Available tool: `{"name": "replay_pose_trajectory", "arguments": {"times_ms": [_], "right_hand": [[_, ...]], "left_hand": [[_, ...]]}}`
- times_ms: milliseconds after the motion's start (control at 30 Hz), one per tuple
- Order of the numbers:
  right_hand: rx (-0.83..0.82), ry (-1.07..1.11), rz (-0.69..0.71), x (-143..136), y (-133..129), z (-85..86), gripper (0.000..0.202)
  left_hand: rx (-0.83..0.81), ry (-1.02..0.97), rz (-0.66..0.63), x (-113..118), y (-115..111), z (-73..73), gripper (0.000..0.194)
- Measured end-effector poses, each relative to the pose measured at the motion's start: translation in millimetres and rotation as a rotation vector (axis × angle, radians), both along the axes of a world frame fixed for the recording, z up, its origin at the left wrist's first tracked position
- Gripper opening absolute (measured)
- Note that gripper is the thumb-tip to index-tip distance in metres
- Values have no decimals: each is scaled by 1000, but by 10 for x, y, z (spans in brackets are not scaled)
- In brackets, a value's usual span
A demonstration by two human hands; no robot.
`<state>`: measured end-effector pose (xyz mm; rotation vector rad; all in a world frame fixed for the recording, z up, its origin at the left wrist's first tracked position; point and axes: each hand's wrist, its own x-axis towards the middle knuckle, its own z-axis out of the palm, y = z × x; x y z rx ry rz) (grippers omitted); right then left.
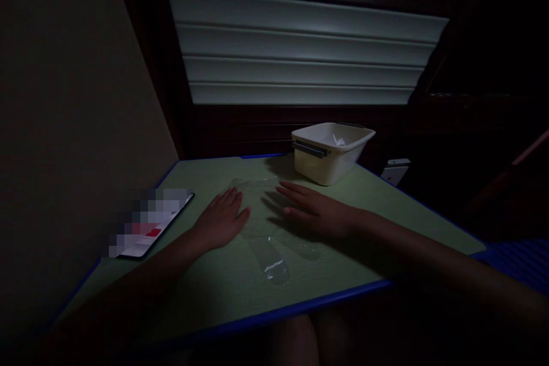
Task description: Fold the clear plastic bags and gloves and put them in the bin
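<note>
A thin, clear plastic bag (268, 260) lies spread on the table, with two rounded strips like handles pointing toward me. My left hand (221, 218) rests flat over its left side, fingers stretched out and thumb apart. Over the right side is my right hand (319, 210), its fingers extended and slightly spread, casting a shadow on the plastic. I cannot tell whether this hand touches the bag or hovers just above it. Neither hand grips anything. Parts of the bag are hard to make out in the dim light.
The pale green table (189, 291) has a blue edge. A cream plastic basket (319, 166) with dark handles stands at the back right, something clear inside. A flat board or booklet (143, 245), partly blurred, lies at the left. A white object (395, 173) sits beyond the right edge.
</note>
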<state>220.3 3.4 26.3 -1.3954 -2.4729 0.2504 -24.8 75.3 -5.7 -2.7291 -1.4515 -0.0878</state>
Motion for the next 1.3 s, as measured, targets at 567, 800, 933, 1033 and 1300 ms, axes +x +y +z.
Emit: {"name": "replay_pose_trajectory", "arguments": {"times_ms": [567, 800, 933, 1033, 1300], "right_hand": [[53, -121, -29, -282, 627, -344, 65], [93, -95, -169, 335, 548, -438, 62], [144, -58, -191, 422, 498, -424, 57], [195, -28, -212, 400, 457, -347, 58], [146, 62, 4, 46, 325, -264, 61]], "left_hand": [[-38, -6, 5, 3, -10, 7, 66], [-52, -25, 11, -8, 4, 1, 66], [-42, -39, 6, -20, 14, -22, 65], [-42, -45, 5, -30, 19, -30, 66], [-71, -74, -9, -24, -40, 48, 71]]}}
